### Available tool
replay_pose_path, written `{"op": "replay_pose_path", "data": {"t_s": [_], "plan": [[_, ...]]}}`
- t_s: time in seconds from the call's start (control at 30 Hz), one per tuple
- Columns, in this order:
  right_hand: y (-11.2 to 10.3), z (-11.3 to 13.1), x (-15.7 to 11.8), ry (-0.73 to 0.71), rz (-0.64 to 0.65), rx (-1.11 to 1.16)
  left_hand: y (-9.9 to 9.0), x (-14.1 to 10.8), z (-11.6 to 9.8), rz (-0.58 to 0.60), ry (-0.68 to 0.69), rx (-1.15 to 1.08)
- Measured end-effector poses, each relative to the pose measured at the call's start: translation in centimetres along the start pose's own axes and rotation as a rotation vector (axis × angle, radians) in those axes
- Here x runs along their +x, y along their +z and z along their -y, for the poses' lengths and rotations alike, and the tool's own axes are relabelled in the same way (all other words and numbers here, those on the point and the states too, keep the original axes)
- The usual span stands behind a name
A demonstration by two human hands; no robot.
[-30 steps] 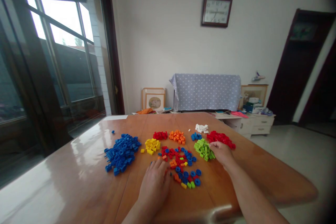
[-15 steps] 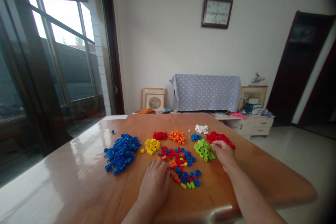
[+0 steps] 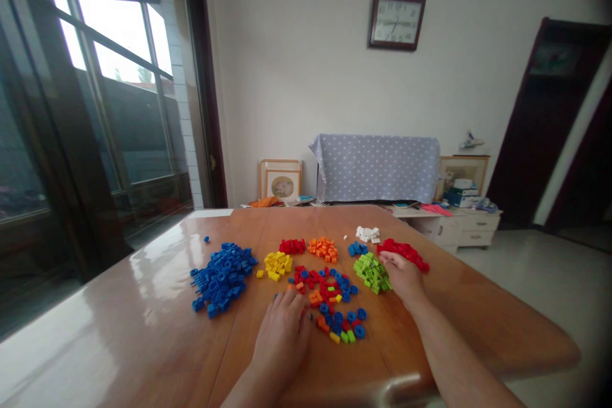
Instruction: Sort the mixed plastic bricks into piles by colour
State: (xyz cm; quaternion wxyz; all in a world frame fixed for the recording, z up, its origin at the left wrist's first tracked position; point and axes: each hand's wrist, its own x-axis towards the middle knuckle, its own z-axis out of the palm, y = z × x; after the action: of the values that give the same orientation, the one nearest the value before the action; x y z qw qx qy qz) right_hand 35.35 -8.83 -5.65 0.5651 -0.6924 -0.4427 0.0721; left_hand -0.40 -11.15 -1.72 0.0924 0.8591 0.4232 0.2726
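Note:
Plastic building bricks lie sorted by colour on the table. My left hand [image 3: 282, 338] rests flat with its fingertips at the near left edge of a mixed pile of red, blue, orange, green and yellow bricks [image 3: 329, 303], and it seems to hold nothing. My right hand [image 3: 402, 278] sits curled between a green brick pile [image 3: 371, 273] and a red brick pile [image 3: 402, 253], with its fingertips by the red bricks. Whether a brick lies inside its fingers is hidden.
A large blue pile [image 3: 221, 279], plus yellow [image 3: 277, 264], red [image 3: 292, 246], orange [image 3: 322, 249], small blue [image 3: 356, 248] and white [image 3: 367, 234] piles, lie on the glossy wooden table [image 3: 143, 293]. A window stands left; a white cabinet [image 3: 459, 229] stands beyond the table.
My right hand has shifted slightly up and left, from the green pile's edge toward the red pile. My left hand has stayed in about the same place.

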Motion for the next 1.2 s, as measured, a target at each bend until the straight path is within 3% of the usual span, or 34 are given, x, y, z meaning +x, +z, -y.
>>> {"op": "replay_pose_path", "data": {"t_s": [0.2,0.33,0.6,0.7,0.9,1.2], "plan": [[-0.2,0.8,-1.0,-0.029,-0.010,-0.010,0.0,0.0,-0.1,-0.009,0.014,-0.002],[-0.4,3.0,-3.0,-0.114,0.060,-0.011,-0.1,0.0,-0.1,-0.005,0.033,0.009],[-0.7,7.3,-9.4,-0.211,0.567,-0.028,-0.1,0.0,-0.2,-0.007,0.040,0.011],[-0.9,8.2,-11.6,-0.224,0.677,-0.142,0.0,0.0,-0.1,-0.012,0.047,0.001],[-1.0,10.3,-13.4,-0.283,0.681,-0.390,0.3,0.0,0.1,-0.021,0.039,-0.017],[-0.2,11.2,-14.0,-0.352,0.655,-0.373,0.2,0.0,0.1,-0.022,0.041,-0.019]]}}
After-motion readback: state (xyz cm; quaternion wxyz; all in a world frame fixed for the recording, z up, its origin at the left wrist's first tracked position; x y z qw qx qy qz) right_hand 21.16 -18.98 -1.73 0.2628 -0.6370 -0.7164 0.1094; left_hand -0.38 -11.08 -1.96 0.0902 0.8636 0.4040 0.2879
